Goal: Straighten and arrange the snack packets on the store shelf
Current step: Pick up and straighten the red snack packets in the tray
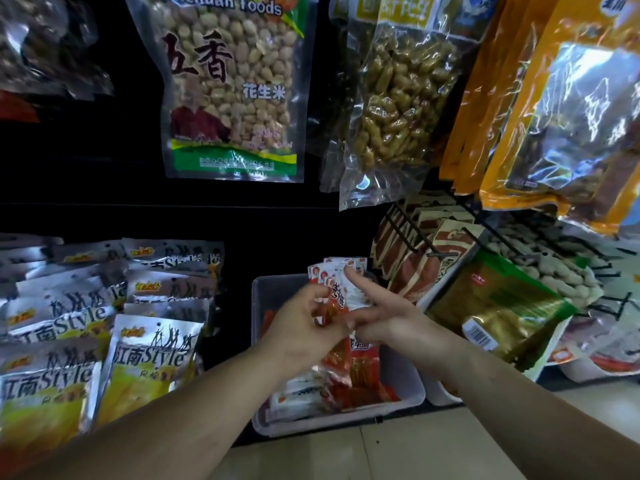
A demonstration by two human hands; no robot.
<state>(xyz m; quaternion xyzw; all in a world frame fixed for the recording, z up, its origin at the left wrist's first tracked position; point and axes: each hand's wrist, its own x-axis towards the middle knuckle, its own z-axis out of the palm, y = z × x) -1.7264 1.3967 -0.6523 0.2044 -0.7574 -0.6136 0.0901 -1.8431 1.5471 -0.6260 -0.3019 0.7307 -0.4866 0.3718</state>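
Note:
A fanned stack of small red-and-white snack packets (337, 282) stands upright above a white plastic bin (398, 403). My left hand (308, 323) grips the stack from the left, fingers curled round its lower part. My right hand (388, 313) holds the stack from the right, with the index finger stretched up along the packets' edge and the other fingers curled under. More red and white packets (346, 386) lie loose and jumbled in the bin below my hands.
Silver-and-yellow packets (145, 358) stand in rows on the left. A peanut bag (232, 84), a fried-snack bag (398, 98) and orange bags (561, 109) hang above. Brown packets (433, 258) on a wire rack and a gold-green bag (498, 306) sit to the right. Floor tiles lie below.

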